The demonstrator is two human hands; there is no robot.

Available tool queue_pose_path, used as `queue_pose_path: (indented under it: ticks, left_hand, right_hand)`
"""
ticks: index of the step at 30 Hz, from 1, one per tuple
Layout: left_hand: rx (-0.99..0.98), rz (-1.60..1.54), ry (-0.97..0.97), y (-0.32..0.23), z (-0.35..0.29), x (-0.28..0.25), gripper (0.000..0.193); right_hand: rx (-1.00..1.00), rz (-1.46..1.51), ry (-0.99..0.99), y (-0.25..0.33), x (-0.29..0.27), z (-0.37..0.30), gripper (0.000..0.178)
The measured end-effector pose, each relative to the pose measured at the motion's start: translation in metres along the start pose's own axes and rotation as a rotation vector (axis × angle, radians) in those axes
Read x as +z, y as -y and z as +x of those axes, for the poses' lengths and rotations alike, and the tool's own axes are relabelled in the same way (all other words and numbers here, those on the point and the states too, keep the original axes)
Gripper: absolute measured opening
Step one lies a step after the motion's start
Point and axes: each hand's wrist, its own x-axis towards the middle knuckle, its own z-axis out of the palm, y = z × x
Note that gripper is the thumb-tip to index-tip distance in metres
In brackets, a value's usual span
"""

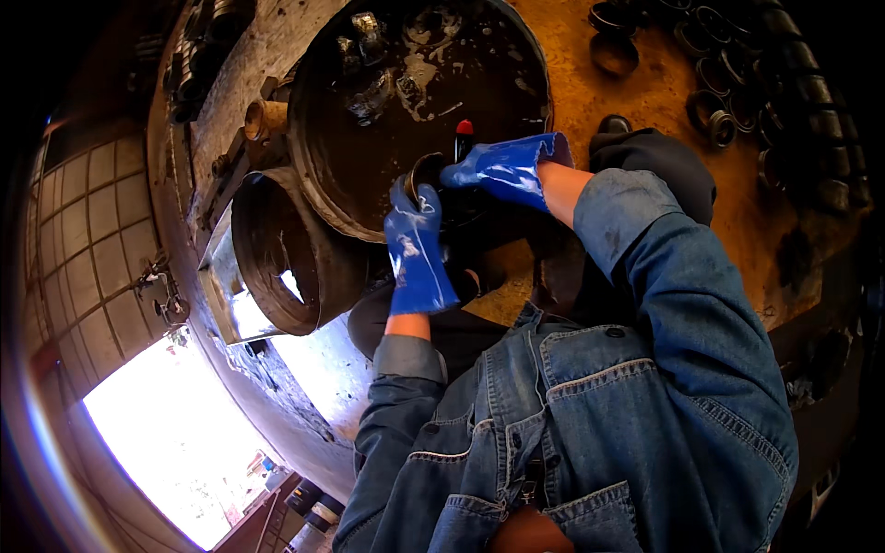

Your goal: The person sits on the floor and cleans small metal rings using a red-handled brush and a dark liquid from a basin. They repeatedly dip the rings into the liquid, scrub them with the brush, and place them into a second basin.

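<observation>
My left hand [415, 241], in a blue rubber glove, is closed around a dark metal ring [426, 171] at the near rim of a wide round tub [330, 205]. My right hand [509, 170], gloved the same way, is closed right beside the ring. From its fingers rises a dark, slim handle with a red end [464, 129]; its lower part is hidden, so I cannot tell the tool's kind. Dark liquid with pale patches of foam fills the tub. Shiny crumpled-looking lumps [373, 97] show in the liquid at the far left.
An open metal cylinder [304, 253] lies tilted against the tub's left side. Several dark rings [719, 124] lie on the rusty brown floor [573, 92] at the right, beside a row of stacked ones [820, 101]. A bright doorway [166, 442] opens at the lower left.
</observation>
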Motion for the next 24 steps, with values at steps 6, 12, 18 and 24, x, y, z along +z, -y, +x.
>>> queue_pose_path:
  ticks: [6,12,18,24]
  left_hand:
    - [-0.045,-0.114,0.684,-0.001,0.089,-0.015,0.055]
    - [-0.089,-0.055,0.855,-0.005,0.122,-0.01,0.051]
    - [0.004,-0.321,0.497,0.046,0.072,-0.01,0.049]
    - [-0.029,-0.004,-0.007,0.004,-0.007,0.001,0.063]
  right_hand:
    - [0.184,0.14,0.016,0.006,0.003,0.008,0.044]
    - [0.062,-0.448,0.05,0.012,0.023,0.021,0.03]
    - [0.032,-0.279,0.036,0.009,0.02,0.017,0.034]
    - [0.086,0.125,0.023,0.001,0.001,0.003,0.05]
